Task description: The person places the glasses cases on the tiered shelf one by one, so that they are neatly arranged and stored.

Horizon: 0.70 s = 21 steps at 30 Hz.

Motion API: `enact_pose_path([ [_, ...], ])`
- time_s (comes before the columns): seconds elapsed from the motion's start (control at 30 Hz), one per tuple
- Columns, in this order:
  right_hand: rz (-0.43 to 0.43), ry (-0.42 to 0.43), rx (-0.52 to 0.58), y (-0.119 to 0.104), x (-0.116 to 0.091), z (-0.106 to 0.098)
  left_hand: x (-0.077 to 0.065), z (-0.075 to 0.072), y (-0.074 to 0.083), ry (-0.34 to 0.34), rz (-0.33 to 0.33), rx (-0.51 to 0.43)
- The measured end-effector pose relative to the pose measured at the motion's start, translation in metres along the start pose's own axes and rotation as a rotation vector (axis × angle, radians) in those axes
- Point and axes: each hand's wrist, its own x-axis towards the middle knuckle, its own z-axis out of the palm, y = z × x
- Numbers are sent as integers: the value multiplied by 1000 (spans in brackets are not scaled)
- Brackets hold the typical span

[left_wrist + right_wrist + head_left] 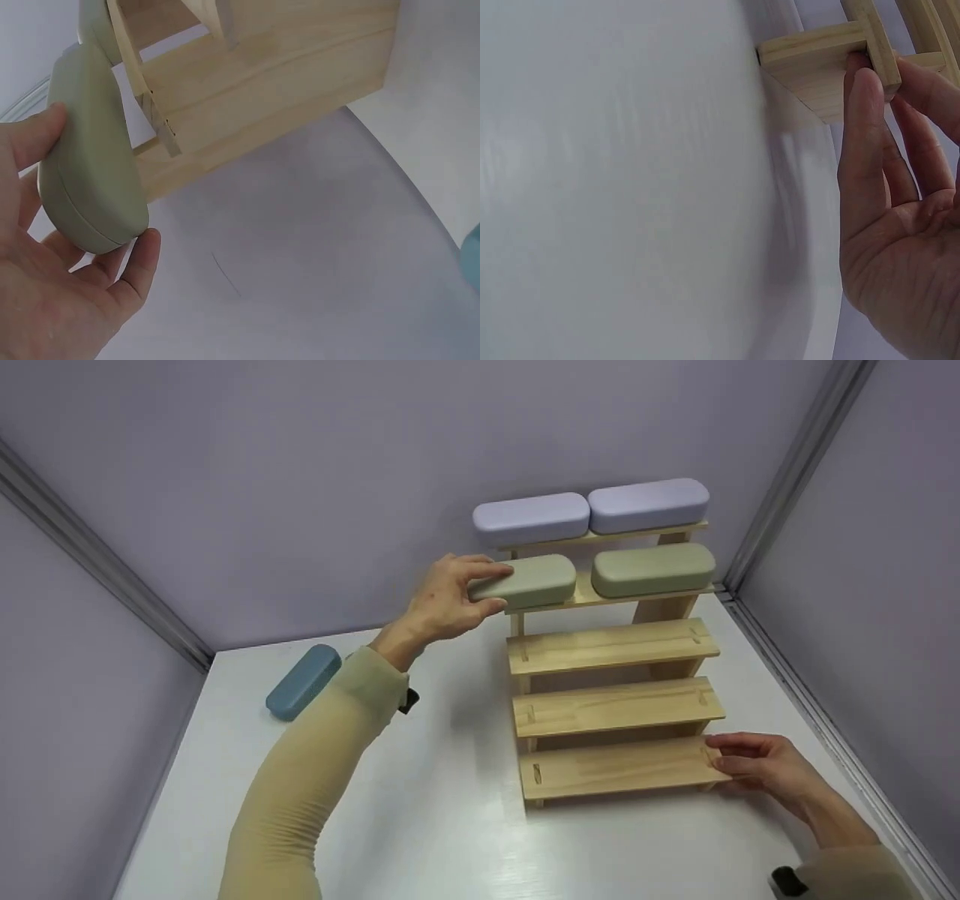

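My left hand [450,596] grips the outer end of a pale green glasses case [540,580] on the left half of the second shelf from the top. In the left wrist view, thumb and fingers bracket that green case [94,157] from both sides. A second green case [654,568] lies to its right on the same shelf, a small gap between them. Down at the front, my right hand [772,769] pinches the right end of the lowest shelf [622,769] of a stepped wooden rack. The right wrist view shows the thumb against the shelf's end [881,64].
Two lavender cases [532,517] lie end to end on the top shelf. A blue case [304,682] rests on the white table [420,810] at the left, beyond my left forearm. Walls [300,495] with metal corner profiles enclose the table's back and sides.
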Motion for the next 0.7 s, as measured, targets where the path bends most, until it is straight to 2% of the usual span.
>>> enact_pose_path([
  [0.4,20,14,-37,0,-1,-1,17,23,6,0,-18,36],
  [0.53,26,11,-39,0,0,0,20,29,7,4,0,45],
  [0.7,7,3,-24,-1,0,0,20,35,5,53,47,67],
])
